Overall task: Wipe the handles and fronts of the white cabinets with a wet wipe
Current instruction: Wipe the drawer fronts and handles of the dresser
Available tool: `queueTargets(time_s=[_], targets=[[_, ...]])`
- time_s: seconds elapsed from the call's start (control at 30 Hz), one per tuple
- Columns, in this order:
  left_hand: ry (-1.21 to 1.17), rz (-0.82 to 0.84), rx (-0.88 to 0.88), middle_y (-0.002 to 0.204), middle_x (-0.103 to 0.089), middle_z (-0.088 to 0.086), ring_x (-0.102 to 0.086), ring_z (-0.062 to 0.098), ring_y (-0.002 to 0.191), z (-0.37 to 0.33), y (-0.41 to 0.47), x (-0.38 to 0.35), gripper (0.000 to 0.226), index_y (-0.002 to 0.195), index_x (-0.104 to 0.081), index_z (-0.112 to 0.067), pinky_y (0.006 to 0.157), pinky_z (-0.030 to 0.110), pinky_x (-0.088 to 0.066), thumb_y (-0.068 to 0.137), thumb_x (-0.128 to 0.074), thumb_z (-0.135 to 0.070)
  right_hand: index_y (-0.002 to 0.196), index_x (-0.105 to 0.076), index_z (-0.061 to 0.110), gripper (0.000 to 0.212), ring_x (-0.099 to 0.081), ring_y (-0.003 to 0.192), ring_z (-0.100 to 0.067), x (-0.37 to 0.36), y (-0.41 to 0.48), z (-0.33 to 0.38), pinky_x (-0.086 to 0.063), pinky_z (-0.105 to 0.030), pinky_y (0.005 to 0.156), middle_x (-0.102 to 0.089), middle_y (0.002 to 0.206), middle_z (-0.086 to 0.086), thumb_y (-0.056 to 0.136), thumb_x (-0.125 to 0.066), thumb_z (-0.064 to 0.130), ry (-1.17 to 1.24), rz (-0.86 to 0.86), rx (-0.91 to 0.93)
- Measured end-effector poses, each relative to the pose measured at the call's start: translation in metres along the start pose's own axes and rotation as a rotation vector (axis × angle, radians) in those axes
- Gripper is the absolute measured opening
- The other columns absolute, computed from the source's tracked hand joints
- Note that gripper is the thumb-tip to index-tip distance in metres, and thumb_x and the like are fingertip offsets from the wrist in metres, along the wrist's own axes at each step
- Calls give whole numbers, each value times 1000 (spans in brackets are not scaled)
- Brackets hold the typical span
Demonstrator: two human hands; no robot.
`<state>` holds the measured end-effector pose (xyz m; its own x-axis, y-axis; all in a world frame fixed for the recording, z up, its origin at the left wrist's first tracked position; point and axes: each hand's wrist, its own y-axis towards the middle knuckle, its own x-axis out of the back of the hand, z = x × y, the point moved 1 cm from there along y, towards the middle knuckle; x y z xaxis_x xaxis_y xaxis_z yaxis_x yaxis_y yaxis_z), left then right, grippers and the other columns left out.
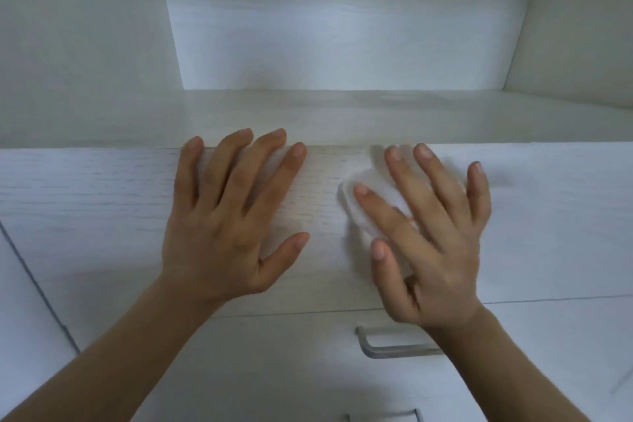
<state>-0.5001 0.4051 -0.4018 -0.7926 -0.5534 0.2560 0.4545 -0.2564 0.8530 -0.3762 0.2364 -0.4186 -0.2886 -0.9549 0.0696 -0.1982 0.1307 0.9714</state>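
Up at the top band of the white cabinet front [85, 202], just under the open shelf [342, 113], both hands are lying flat against the panel. The left hand [226, 226] is spreading its fingers wide, holding nothing, with its fingertips reaching the panel's upper edge, and I'm reading it as a brace. The right hand [431, 243] is also lying open, fingers straight and fanned, and it is pressing the wet wipe [356, 209] against the front rather than clutching it. The wipe is sitting under those fingers as a crumpled white pad, with its left end peeking out toward the left hand, close to it but not touching. Now the relation that is going to matter: the nearest handle [387, 348] is lying straight below the right hand, on the front beneath the seam, its long bar running left to right and its right end hiding behind the right wrist. So the hand carrying the wipe is plainly the nearer one, and a downward draw should be bringing it there. Counting up, I'm seeing two hands, one wipe and two metal handles, the second handle [383, 416] only just showing at the bottom edge.
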Motion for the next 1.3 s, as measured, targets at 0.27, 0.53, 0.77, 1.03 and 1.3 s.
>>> queueTargets(time_s=[0.27,0.53,0.77,1.03,1.3], targets=[[-1,-14,-1,139,-38,14,-37,35,125,-1,1,1,65,143,-34,-10,108,57,-20,94,-27,-52,123,-51,14,34,-51,121,-17,-3,9,0,-9,-33,117,-55,128,6,96,-55,34,-39,-133,-297],[5,-2,4,141,-37,14,-35,35,127,1,-1,1,65,144,-33,-10,110,55,-18,95,-27,-52,114,-65,20,23,-49,122,-24,-9,9,6,-8,-40,116,-58,124,-1,100,-51,31,-85,-148,-276],[19,-14,4,139,-38,14,-37,36,125,1,1,0,65,143,-34,-10,108,56,-20,95,-27,-52,115,-59,13,28,-39,126,-36,-2,4,-3,-17,-59,109,-54,126,-11,104,-39,28,-1,-187,-362],[26,-11,0,139,-38,16,-34,35,126,1,1,-1,66,143,-34,-9,109,56,-19,94,-28,-52,104,-71,25,28,-52,117,-28,-9,12,5,-21,-66,101,-64,118,1,97,-52,45,-138,-166,-319],[12,-7,-3,139,-37,15,-33,35,127,0,2,-1,65,143,-34,-9,110,54,-17,94,-27,-53,95,-74,24,21,-55,113,-22,-16,12,3,-23,-65,98,-65,118,1,88,-67,42,-232,-205,-332]])
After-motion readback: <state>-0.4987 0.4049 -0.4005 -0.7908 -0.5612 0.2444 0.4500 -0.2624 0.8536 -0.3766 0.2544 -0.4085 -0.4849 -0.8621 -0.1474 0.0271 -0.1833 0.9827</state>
